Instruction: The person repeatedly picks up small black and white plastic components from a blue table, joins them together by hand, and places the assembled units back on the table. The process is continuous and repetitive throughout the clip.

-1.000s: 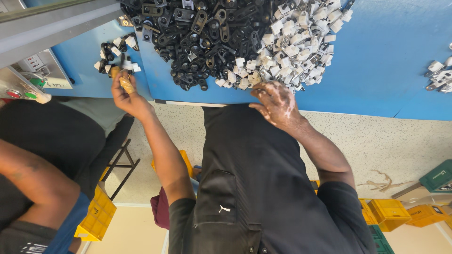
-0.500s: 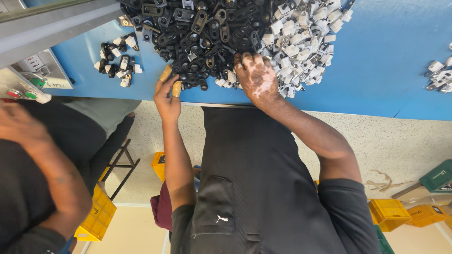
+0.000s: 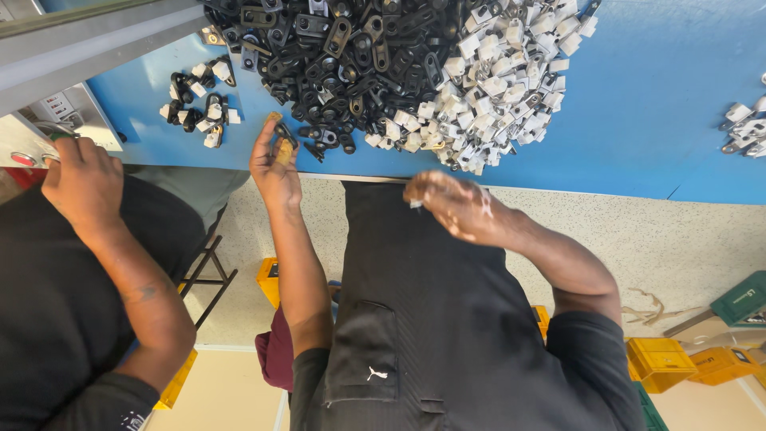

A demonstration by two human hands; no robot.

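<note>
Now: left hand (image 3: 275,164) pinching a black clip (image 3: 285,134) at the blue desk (image 3: 654,96) edge, beside the black pile (image 3: 335,48) | right hand (image 3: 455,207) blurred, off the desk near the white pile (image 3: 499,88), grip state unclear, small white piece (image 3: 416,203) at fingertips

Blk (image 3: 335,56) & wht parts (image 3: 495,88), blue table (image 3: 654,96)

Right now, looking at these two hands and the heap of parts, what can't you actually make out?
- Head view: right hand is motion-blurred; whether it grips a white piece is unclear.
- Left hand pinches a black part; fingers hide its shape.
- Pile of black and white parts is cut off by the top edge.
</note>
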